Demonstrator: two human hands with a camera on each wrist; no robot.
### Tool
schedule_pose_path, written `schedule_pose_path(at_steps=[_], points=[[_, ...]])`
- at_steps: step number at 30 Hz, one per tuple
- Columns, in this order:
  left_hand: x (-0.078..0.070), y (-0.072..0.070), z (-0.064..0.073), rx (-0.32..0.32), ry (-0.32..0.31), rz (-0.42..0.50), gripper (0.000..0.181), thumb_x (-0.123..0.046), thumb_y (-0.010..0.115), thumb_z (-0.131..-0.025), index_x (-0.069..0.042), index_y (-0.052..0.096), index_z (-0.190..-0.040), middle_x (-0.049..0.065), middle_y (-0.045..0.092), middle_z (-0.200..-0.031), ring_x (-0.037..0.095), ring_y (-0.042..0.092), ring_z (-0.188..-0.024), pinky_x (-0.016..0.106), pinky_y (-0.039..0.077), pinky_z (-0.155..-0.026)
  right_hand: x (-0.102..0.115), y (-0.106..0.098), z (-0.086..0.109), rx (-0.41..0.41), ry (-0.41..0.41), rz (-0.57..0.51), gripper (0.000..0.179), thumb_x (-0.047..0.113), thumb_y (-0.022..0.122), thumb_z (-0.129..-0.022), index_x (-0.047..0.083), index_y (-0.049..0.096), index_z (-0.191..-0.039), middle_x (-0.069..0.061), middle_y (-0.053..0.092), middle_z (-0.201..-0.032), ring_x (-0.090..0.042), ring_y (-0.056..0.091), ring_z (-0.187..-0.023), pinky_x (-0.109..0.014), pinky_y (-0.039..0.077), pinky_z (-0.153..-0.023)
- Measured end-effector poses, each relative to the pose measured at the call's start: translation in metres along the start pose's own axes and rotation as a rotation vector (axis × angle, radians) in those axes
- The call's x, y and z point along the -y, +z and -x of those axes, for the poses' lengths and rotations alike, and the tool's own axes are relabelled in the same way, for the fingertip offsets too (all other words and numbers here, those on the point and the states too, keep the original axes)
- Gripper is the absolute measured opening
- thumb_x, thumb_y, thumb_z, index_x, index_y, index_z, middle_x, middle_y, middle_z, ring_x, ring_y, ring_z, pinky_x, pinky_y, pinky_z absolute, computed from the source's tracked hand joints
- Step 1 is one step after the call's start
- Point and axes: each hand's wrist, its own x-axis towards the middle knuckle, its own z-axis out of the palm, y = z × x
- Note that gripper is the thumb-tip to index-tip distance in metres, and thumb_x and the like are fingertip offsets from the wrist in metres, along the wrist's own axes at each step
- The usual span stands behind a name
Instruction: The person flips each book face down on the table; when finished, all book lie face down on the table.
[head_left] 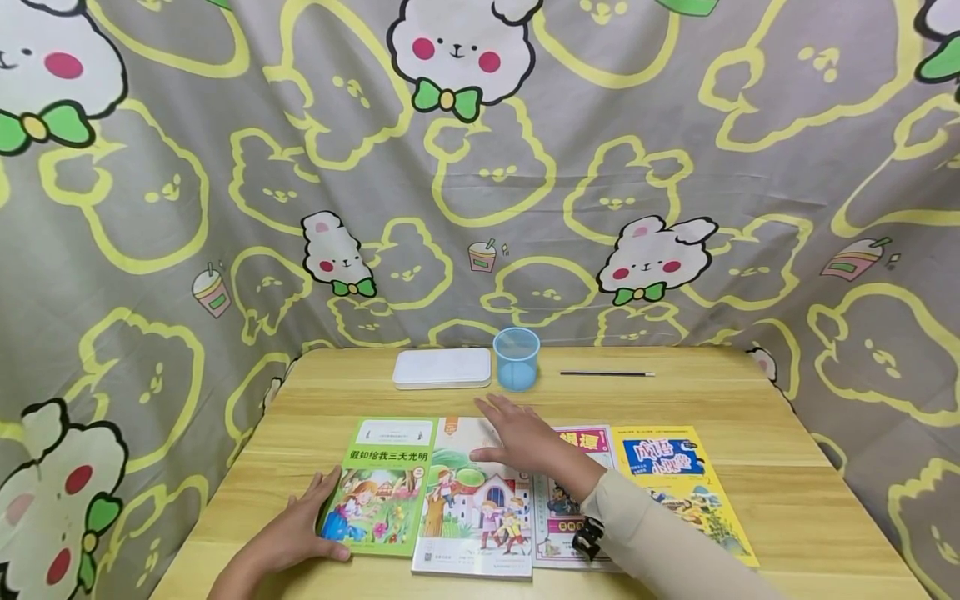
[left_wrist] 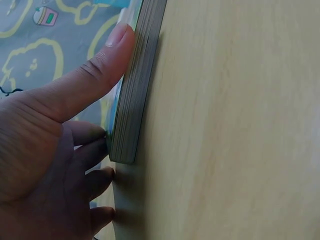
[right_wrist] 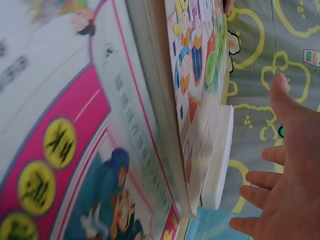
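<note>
Four books, several in a row, lie face up on the wooden table (head_left: 247, 492). At the left end is a green book (head_left: 390, 512); my left hand (head_left: 300, 521) rests against its left side, thumb at the lower left corner. In the left wrist view, the left thumb (left_wrist: 107, 65) lies along the cover's edge beside the page block (left_wrist: 135, 100). My right hand (head_left: 521, 437) is spread over the top of the white illustrated book (head_left: 468, 533), holding nothing. Under the right forearm, a pink-bordered book (head_left: 551, 546) is partly hidden; a yellow book (head_left: 701, 492) ends the row.
Behind the books stand a white flat case (head_left: 442, 368), a translucent blue cup (head_left: 517, 371) and a thin dark pencil (head_left: 603, 373). A grey curtain (head_left: 465, 250) with cartoon rabbits surrounds the table's back and sides.
</note>
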Motion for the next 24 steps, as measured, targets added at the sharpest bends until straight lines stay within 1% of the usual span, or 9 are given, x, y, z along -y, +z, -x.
schedule_pose_path(at_steps=[2, 6, 9, 14, 19, 24], points=[[0.0, -0.001, 0.0, 0.008, 0.001, 0.01, 0.135, -0.039, 0.097, -0.065, 0.004, 0.015, -0.162, 0.033, 0.016, -0.165, 0.055, -0.001, -0.152, 0.08, -0.005, -0.113, 0.002, 0.003, -0.004, 0.007, -0.006, -0.015, 0.091, 0.057, 0.068, -0.094, 0.015, 0.029, -0.164, -0.016, 0.027, -0.168, -0.037, 0.028, -0.154, -0.065, 0.022, -0.122], [0.002, -0.002, 0.001, 0.02, 0.004, 0.018, 0.136, -0.038, 0.098, -0.064, 0.003, 0.014, -0.163, 0.035, 0.014, -0.165, 0.055, -0.002, -0.152, 0.079, -0.005, -0.113, 0.006, 0.008, -0.013, 0.027, -0.017, -0.026, 0.093, 0.057, 0.068, -0.093, 0.013, 0.027, -0.164, -0.016, 0.027, -0.168, -0.037, 0.03, -0.153, -0.06, 0.025, -0.123], [0.003, -0.002, 0.001, 0.022, -0.009, 0.022, 0.137, -0.038, 0.098, -0.063, 0.002, 0.014, -0.163, 0.034, 0.013, -0.165, 0.054, -0.003, -0.153, 0.078, -0.006, -0.114, 0.009, 0.012, -0.019, 0.051, -0.02, -0.022, 0.094, 0.058, 0.068, -0.093, 0.015, 0.026, -0.165, -0.013, 0.028, -0.169, -0.034, 0.032, -0.153, -0.054, 0.03, -0.123], [0.002, -0.002, 0.001, 0.014, -0.009, 0.028, 0.137, -0.036, 0.099, -0.062, 0.001, 0.015, -0.163, 0.034, 0.014, -0.165, 0.054, -0.003, -0.153, 0.078, -0.006, -0.114, 0.018, 0.014, -0.028, 0.09, -0.035, -0.028, 0.093, 0.055, 0.068, -0.094, 0.017, 0.022, -0.166, -0.008, 0.027, -0.17, -0.03, 0.03, -0.154, -0.048, 0.03, -0.124], [0.002, -0.001, 0.0, 0.01, -0.008, 0.023, 0.137, -0.036, 0.099, -0.062, 0.001, 0.015, -0.163, 0.033, 0.016, -0.165, 0.053, -0.003, -0.153, 0.078, -0.007, -0.114, 0.022, 0.018, -0.038, 0.125, -0.046, -0.032, 0.093, 0.055, 0.067, -0.095, 0.019, 0.019, -0.166, -0.007, 0.025, -0.17, -0.028, 0.029, -0.155, -0.047, 0.03, -0.124], [0.002, 0.0, 0.001, 0.008, -0.007, 0.019, 0.137, -0.036, 0.099, -0.062, 0.0, 0.015, -0.164, 0.032, 0.017, -0.165, 0.053, -0.004, -0.153, 0.078, -0.007, -0.114, 0.026, 0.023, -0.046, 0.159, -0.012, -0.101, 0.091, 0.054, 0.067, -0.095, 0.023, 0.019, -0.167, -0.006, 0.026, -0.17, -0.028, 0.03, -0.154, -0.05, 0.035, -0.121]])
